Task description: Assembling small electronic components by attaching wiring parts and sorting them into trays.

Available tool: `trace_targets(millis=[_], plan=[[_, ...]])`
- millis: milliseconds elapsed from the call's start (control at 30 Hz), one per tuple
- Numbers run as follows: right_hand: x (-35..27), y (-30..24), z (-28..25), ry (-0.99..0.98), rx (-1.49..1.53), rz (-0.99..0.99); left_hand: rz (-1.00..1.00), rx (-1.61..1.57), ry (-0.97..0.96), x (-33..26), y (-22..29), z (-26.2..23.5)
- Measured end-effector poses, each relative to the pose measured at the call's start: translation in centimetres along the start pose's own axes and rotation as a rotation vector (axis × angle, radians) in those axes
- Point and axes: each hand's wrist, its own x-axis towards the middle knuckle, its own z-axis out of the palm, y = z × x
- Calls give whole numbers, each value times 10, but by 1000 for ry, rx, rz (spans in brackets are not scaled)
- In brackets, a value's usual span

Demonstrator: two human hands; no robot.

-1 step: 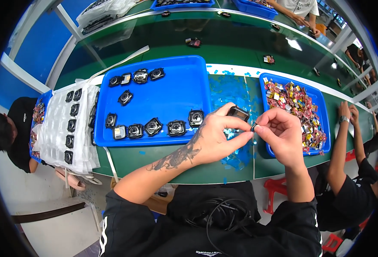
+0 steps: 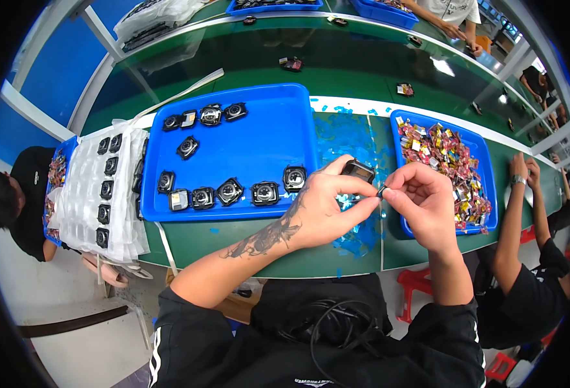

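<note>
My left hand (image 2: 337, 202) and my right hand (image 2: 424, 200) meet over the green bench, closed in pinches with thumb and forefinger tips together. Between the tips is a small dark piece (image 2: 381, 191), too small to name. A black watch case (image 2: 359, 170) with a squarish face shows just beyond my left forefinger; whether the hidden fingers hold it I cannot tell. Left of my left wrist, a blue tray (image 2: 233, 152) carries several black watch cases, the nearest being a round-centred case (image 2: 295, 178). Scraps of blue film (image 2: 356, 242) lie under and around my hands.
Right of my hands, a blue bin (image 2: 398, 139) holds a heap of small red, yellow and silver parts (image 2: 443, 152). White moulded trays (image 2: 88, 194) with watch cases are stacked at left. Beyond runs a green conveyor (image 2: 246, 71) with scattered parts. Co-workers (image 2: 527, 258) sit on either side.
</note>
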Motion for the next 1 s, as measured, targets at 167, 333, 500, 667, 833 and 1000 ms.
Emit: trace_targets(millis=[167, 333, 500, 667, 833, 1000], plan=[[0, 1, 8, 80, -408, -276, -49, -7, 45, -3, 1, 1], [-5, 0, 12, 178, -766, -483, -35, 76, 43, -2, -1, 3], [-4, 3, 14, 224, -964, -698, 24, 146, 75, -2, 0, 7], [-1, 5, 19, 231, -1012, -715, 61, 200, 122, -5, -6, 10], [5, 8, 16, 216, -1040, -686, 68, 216, 141, -4, -7, 8], [24, 15, -4, 233, -1050, -377, -32, 163, 90, -1, -6, 6]])
